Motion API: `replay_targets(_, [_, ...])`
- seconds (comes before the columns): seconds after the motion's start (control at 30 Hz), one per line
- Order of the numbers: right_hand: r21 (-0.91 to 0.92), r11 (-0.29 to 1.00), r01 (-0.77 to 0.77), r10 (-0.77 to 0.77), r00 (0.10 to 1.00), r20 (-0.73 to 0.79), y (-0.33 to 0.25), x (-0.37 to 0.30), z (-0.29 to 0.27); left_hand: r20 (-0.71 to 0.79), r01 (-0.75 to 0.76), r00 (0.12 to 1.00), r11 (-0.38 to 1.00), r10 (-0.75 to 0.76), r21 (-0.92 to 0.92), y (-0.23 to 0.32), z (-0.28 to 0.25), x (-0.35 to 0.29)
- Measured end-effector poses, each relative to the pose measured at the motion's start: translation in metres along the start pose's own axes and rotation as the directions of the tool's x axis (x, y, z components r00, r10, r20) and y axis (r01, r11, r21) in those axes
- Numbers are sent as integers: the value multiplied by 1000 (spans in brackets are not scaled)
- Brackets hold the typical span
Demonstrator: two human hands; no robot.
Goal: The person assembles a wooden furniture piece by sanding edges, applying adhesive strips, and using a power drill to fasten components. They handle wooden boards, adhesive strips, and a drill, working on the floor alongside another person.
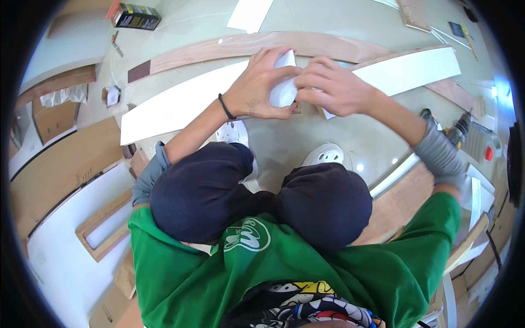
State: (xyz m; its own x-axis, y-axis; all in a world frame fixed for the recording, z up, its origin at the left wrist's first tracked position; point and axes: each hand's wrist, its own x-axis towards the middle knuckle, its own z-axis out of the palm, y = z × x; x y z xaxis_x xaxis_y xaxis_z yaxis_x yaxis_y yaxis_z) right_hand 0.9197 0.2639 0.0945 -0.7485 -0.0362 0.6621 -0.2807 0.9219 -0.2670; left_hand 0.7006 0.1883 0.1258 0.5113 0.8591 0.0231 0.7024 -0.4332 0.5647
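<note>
While clasping a white piece (pixel 283 90) inside the curved left grip (pixel 258 82), holds it over the floor (pixel 284 142), beyond the knees (pixel 324 202) and near a long white board (pixel 178 106). Meets its right edge with the curled right grip (pixel 338 90); cannot tell whether pinching it.

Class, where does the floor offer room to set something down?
Bare floor lies between the white shoes, and beyond the long plank, right of the white sheet. The right side is crowded around the drill and clear container.
</note>
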Motion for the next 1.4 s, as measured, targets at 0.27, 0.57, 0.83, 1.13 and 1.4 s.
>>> replay_targets(0.27, [283,43,-958,985,87,146,-119,25,-26,-136,-12,991,996,1,-84,-1,6,-3])
replay_targets(0.57, [216,-439,-872,824,-295,483,-110,81,0,-156,-30,988,990,8,-141,7,18,-16])
replay_targets(0.83, [-294,-446,-846,828,-514,224,-95,93,19,-235,-66,972,987,30,-149,8,26,-21])
replay_targets(1.13, [-134,-594,-793,790,-607,90,-119,94,34,-115,-192,978,961,172,-197,-5,17,-35])
replay_targets(1.4, [54,-542,-838,839,-544,-22,-106,99,41,29,-125,992,991,124,47,-40,-18,-67])
